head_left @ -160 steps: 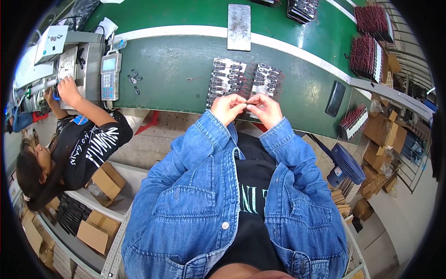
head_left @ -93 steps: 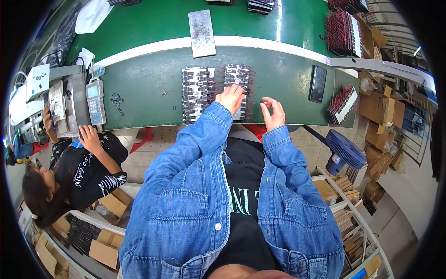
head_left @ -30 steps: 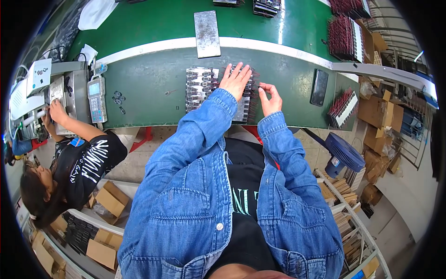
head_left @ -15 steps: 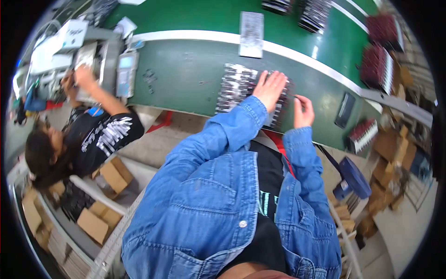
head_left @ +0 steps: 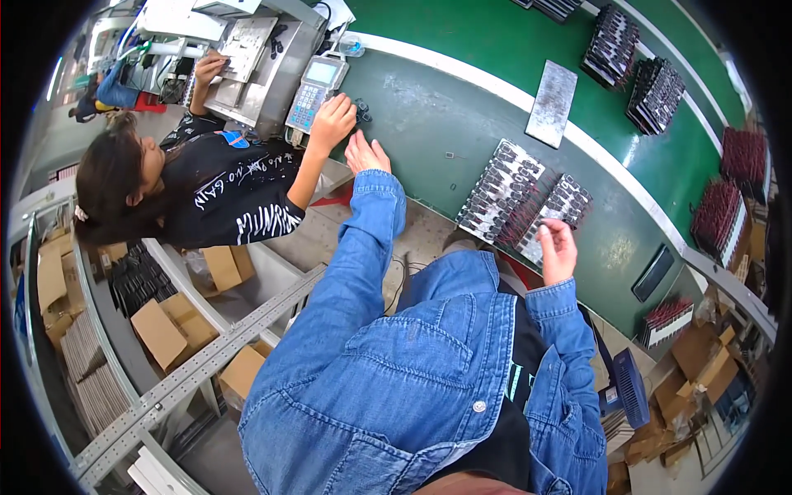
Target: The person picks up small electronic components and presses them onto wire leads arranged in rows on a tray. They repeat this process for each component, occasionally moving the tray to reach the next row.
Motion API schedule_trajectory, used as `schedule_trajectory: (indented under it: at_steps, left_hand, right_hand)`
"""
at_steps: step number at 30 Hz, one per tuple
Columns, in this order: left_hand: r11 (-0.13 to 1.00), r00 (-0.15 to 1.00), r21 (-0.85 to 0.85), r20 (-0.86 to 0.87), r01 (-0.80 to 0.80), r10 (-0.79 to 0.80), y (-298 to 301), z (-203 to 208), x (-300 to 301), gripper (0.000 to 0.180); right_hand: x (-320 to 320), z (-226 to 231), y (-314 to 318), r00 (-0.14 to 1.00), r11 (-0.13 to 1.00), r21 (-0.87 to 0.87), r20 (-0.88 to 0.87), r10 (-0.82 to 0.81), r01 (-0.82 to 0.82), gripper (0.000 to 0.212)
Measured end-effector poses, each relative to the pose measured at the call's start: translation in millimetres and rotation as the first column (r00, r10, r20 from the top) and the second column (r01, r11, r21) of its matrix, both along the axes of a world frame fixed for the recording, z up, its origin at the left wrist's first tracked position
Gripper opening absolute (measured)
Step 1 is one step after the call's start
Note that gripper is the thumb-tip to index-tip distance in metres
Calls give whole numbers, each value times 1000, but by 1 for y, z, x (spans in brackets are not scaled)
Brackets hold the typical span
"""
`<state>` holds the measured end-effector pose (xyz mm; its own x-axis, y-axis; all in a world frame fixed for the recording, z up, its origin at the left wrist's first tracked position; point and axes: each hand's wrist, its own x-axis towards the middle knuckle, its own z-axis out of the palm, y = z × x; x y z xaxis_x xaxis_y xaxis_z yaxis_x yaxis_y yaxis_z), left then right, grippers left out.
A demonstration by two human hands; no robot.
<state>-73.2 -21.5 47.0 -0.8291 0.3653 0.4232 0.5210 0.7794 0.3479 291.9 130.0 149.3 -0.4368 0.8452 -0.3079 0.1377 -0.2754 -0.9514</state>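
My left hand (head_left: 365, 154) reaches out to the far left, fingers stretched and apart, with nothing visible in it. Just beyond its fingertips are a co-worker's hand (head_left: 332, 122) and a few small black parts (head_left: 361, 110) on the bench. My right hand (head_left: 558, 249) hovers at the near edge of a narrow pale holder (head_left: 565, 202) with rows of small dark parts. Its thumb and index finger are pinched together; anything between them is too small to make out. Left of it lies a wider holder (head_left: 505, 188) of similar parts, with dark red wires between the two.
A handheld keypad device (head_left: 316, 91) stands by the co-worker. A single small part (head_left: 450, 155) lies mid-bench. Beyond are a metal plate (head_left: 552, 103) and stacked holders (head_left: 610, 48). A black phone-like slab (head_left: 653, 273) and a wired bundle (head_left: 667, 322) lie at right.
My left hand has left the holders and swung far left toward the co-worker. The co-worker's one hand has come over to the small black parts. My view has turned left.
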Motion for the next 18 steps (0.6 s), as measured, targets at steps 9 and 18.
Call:
schedule_trajectory:
  at_steps: [9, 18]
  left_hand:
    - [974, 974, 56, 72, -221, 217, -9, -28, -27, 25]
    - [931, 931, 0, -21, 365, -365, -19, -21, -16, 16]
  right_hand:
    - [0, 2, -2, 986, 988, -11, 56, 156, -156, 16]
    - [0, -12, -3, 976, 951, -219, -48, 214, -220, 17]
